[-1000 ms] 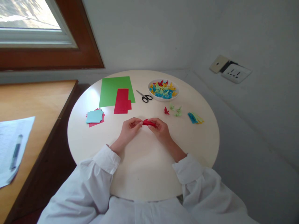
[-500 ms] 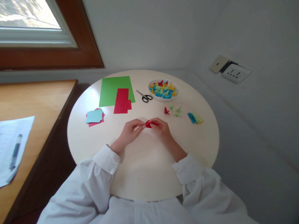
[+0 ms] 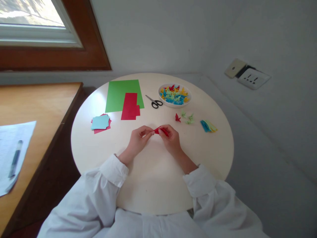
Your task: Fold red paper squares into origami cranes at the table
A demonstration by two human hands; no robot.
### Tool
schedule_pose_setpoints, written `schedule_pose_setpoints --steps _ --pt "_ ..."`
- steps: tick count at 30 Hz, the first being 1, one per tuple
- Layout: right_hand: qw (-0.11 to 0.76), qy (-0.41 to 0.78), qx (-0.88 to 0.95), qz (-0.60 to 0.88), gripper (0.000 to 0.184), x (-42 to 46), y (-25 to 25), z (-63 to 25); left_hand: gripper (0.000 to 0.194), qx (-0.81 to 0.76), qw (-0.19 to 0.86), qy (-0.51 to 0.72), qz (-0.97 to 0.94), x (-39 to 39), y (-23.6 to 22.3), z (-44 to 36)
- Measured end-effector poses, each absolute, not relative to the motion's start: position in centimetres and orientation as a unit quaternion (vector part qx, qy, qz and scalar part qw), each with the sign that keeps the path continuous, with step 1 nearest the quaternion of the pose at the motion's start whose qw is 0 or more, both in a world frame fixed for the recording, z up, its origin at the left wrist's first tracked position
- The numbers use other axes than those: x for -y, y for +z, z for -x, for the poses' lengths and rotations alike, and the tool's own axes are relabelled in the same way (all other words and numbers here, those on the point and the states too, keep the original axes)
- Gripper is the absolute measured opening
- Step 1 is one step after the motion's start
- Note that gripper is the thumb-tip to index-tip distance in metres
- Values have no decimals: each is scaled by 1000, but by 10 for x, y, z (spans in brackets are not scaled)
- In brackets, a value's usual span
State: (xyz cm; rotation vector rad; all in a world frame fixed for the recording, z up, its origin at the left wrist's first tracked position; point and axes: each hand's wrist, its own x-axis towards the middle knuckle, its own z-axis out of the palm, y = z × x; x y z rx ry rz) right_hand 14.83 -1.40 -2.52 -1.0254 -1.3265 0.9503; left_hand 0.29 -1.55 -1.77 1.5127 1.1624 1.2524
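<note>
Your left hand (image 3: 139,139) and right hand (image 3: 172,139) pinch the red paper (image 3: 157,130), frame centre; looks part-folded. Done: folded pieces (image 3: 173,96) fill the bowl (image 3: 175,106), upper centre; loose ones right of centre. Unfolded: squares (image 3: 100,122), left; green sheet (image 3: 116,96), upper left.

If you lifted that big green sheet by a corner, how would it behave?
The green sheet looks like thin, flat paper, so it would probably bend and feel light. The red paper lying over its edge might slide or drag along.
</note>
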Motion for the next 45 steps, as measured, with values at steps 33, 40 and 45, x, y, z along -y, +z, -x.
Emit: schedule_pose_setpoints --steps 33,40,45 --pt "571 346 632 393 6 15 -23 -154 19 -460 462 516 -555 17 -9 -1" --pt "581 327 629 399 3 16 -22 -152 19 -452 469 524 -548 19 -6 -2" --pt "576 306 635 415 6 17 -20 -151 23 -448 472 526 -548 19 -7 -3"
